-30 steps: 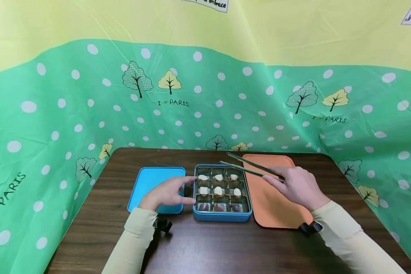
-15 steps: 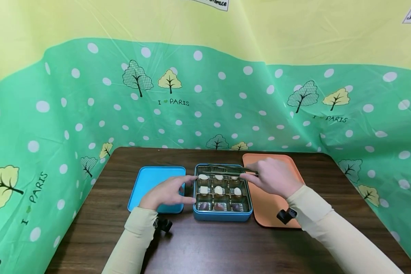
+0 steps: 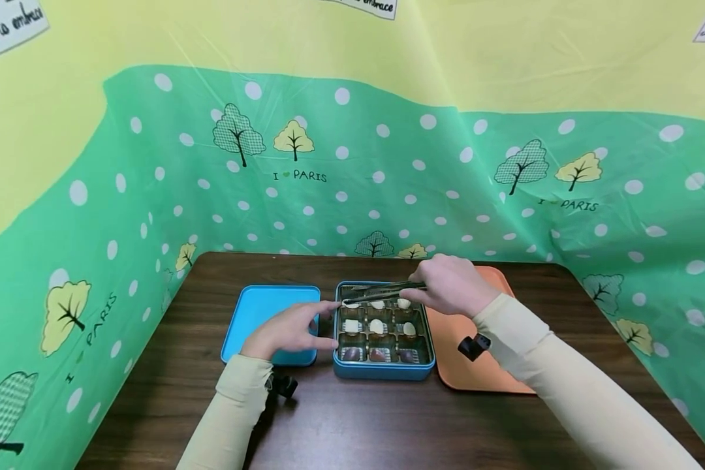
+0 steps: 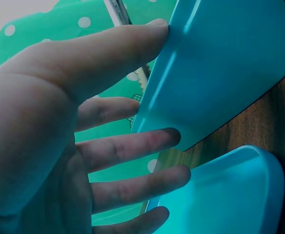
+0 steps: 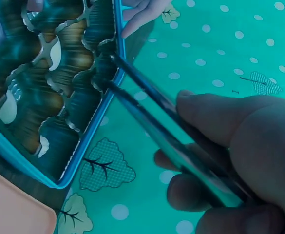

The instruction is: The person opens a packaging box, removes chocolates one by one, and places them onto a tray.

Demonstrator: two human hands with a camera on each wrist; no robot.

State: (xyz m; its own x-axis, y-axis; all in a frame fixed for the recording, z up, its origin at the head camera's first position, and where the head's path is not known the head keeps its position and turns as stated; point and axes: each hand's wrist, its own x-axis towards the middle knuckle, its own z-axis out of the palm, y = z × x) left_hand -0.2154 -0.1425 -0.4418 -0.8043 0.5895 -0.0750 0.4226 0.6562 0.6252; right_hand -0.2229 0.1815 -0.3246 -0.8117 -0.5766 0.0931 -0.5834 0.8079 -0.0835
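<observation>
A blue tin [image 3: 384, 372] with a divided insert holds white pieces [image 3: 376, 326] in the back and middle rows and dark pieces [image 3: 380, 354] in the front row. My left hand [image 3: 290, 329] touches the tin's left side with thumb and fingertips, fingers extended. The right hand [image 3: 449, 284] grips metal tongs [image 3: 382, 291] across the tin's back row. Their tips reach the back left compartment, partly covering the white piece there. In the right wrist view the two tong arms [image 5: 154, 131] stand slightly apart, tips at the tin's edge.
A blue lid [image 3: 276, 297] lies left of the tin, partly under the left hand. An orange tray [image 3: 455, 369] lies to the right beneath the right arm. Behind the brown table [image 3: 341, 424] hangs a green and yellow patterned cloth [image 3: 305, 235].
My right hand has brought the tongs left from over the orange tray into the tin's back row, and the tong arms have drawn closer together. The left hand stays against the tin.
</observation>
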